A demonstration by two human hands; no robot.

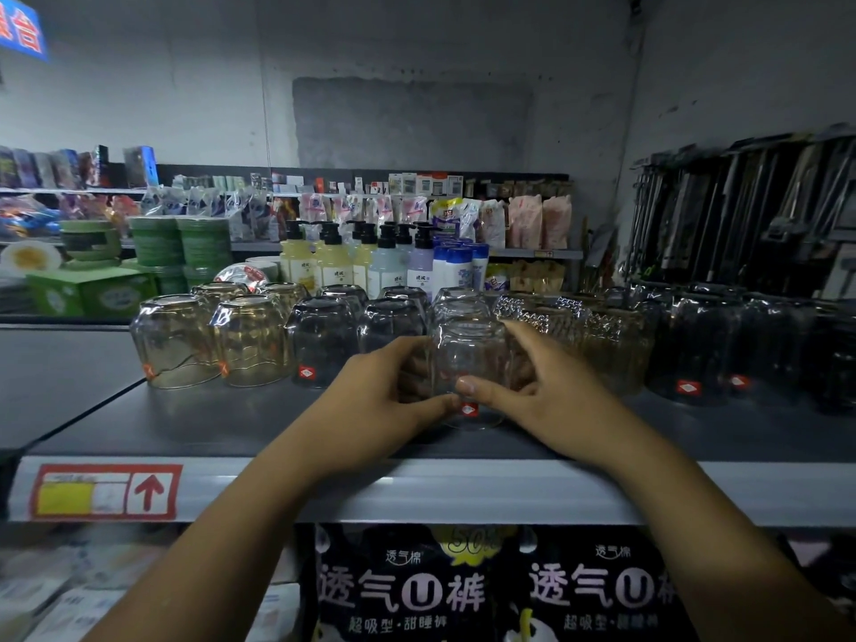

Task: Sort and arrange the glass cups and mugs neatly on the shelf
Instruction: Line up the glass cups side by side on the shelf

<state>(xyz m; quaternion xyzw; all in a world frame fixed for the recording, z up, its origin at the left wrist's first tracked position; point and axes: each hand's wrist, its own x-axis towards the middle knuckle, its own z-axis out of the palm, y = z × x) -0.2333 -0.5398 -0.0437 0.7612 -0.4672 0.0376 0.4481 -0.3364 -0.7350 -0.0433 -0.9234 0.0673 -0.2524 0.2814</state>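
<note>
On the dark shelf, near its front edge, I am holding a clear glass cup that is standing upside down. My left hand and right hand are curling around its sides, thumbs meeting by its red sticker. Upturned cups are standing in rows behind it: amber cups at the left, grey cups next, patterned cups and dark cups at the right.

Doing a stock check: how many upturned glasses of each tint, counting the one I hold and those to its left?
Amber glasses: 4
Smoky grey glasses: 4
Clear glass, held by left hand and right hand: 1
Total: 9
</note>
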